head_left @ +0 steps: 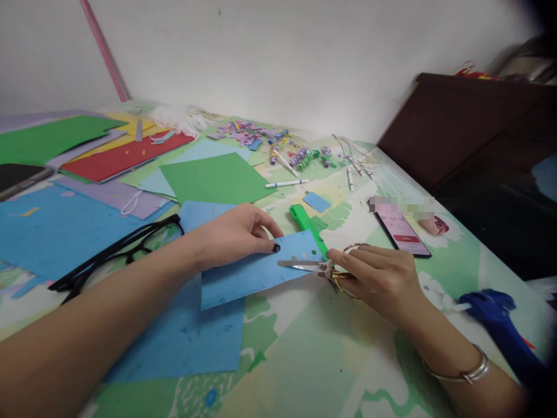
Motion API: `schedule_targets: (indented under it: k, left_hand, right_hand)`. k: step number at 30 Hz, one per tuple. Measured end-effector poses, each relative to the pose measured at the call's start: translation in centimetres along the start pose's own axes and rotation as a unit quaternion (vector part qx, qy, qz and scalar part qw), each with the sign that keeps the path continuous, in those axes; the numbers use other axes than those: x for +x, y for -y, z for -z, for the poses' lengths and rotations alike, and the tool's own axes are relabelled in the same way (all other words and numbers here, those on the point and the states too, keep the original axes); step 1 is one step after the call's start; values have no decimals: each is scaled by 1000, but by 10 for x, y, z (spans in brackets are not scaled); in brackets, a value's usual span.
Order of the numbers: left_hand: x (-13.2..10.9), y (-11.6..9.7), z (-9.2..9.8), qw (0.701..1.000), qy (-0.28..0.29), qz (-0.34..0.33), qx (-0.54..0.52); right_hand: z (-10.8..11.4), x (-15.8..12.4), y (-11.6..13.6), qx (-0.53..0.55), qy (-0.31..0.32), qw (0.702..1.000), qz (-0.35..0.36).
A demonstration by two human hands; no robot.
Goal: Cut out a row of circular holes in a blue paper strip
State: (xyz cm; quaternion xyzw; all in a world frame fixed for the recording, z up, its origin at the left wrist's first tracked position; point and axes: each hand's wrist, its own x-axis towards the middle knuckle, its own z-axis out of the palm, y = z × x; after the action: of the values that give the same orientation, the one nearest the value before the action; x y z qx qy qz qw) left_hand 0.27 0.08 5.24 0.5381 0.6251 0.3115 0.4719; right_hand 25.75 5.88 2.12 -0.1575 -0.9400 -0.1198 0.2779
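My left hand [241, 237] pinches the upper edge of a light blue sheet [243, 284], its dark-nailed thumb lying on top. My right hand [380, 278] is closed around the gold handles of a pair of scissors [324, 267]. The scissor blades point left and lie over the right end of the sheet; whether they are cutting into it I cannot tell. Just behind the sheet lies a bright green utility knife [304, 223], partly covered by it. A larger blue sheet [195, 342] rests on the table beneath.
Black glasses [130, 249] lie left of my left forearm. Coloured sheets [217, 177] spread over the left side, with paper scraps [243, 132] at the back. A phone [400, 229] and a blue glue gun [496, 313] are on the right, near the table edge.
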Motion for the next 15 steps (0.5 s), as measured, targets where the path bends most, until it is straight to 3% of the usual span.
schedule_targets:
  k: [2, 5, 7, 12, 15]
  left_hand:
    - [1, 2, 1, 1000, -7, -3, -6]
    - [4, 6, 3, 1000, -11, -8, -23]
    - [6, 7, 3, 999, -16, -10, -38]
    - [6, 3, 1, 995, -44, -18, -86]
    - [4, 3, 0, 990, -53, -29, -128]
  right_hand:
    - [-2, 0, -2, 38, -14, 996, -73]
    - [-5, 1, -14, 59, -30, 968, -241]
    - [-7, 1, -25, 46, 1, 944, -326]
    - [-13, -3, -47, 23, 103, 916, -388]
    - [-17, -6, -50, -3, 107, 928, -357]
